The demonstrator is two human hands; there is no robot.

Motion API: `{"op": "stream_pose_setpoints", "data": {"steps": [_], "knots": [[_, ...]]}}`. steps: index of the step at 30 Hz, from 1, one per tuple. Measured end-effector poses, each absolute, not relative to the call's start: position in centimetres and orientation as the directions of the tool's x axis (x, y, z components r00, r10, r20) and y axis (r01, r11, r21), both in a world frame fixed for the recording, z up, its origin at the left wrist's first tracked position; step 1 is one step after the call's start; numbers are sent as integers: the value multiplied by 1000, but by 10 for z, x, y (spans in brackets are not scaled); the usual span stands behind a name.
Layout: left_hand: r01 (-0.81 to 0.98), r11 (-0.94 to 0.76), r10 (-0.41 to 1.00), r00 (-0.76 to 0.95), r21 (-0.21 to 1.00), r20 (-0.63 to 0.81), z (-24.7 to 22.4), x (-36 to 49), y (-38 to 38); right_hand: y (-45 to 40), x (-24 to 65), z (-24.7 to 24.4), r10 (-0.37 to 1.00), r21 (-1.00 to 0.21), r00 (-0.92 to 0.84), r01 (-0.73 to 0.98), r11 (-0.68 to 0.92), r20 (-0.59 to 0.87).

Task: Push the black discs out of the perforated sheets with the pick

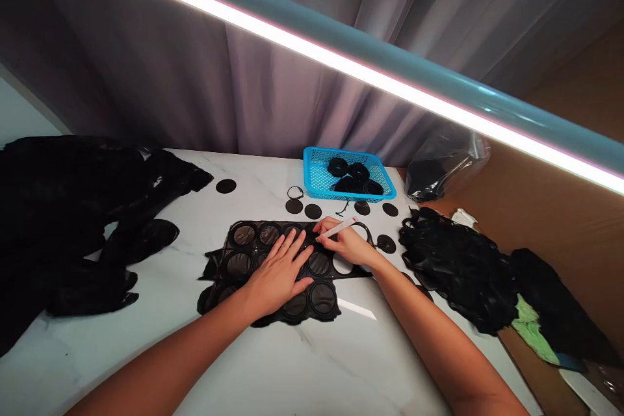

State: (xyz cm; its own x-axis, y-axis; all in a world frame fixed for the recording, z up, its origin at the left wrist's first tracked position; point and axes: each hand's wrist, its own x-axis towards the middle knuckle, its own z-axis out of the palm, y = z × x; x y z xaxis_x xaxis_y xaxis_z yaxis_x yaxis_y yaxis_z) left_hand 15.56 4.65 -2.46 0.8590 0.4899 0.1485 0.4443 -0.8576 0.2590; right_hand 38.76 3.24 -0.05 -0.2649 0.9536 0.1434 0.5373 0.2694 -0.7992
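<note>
Black sheet [319,264], studded with rings, lying flat at the middle of the worktop [234,367]. The left hand [275,278] presses on the sheet, its grip spread flat and grasping nothing. The right hand [348,244], its grip closed around a slim white tool [338,227], lies over the sheet's far right part. Beyond the sheet, loose dark discs [294,206] lie near a blue basket [350,197]. Black piles [453,266] flank the sheet, well apart from it on the left.
</note>
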Motion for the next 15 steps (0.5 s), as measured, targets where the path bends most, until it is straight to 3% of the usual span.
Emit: {"op": "stream_pose_setpoints", "data": {"steps": [7, 12, 15], "knots": [[457, -855, 498, 856, 247, 141, -22, 156, 46, 29, 386, 3, 939, -731, -298, 599, 326, 174], [458, -858, 494, 860, 233, 130, -23, 156, 46, 18, 360, -10, 926, -445, -307, 813, 376, 221], [460, -856, 498, 856, 237, 139, -23, 156, 46, 22, 365, -21, 952, -394, -135, 887, 239, 274]]}}
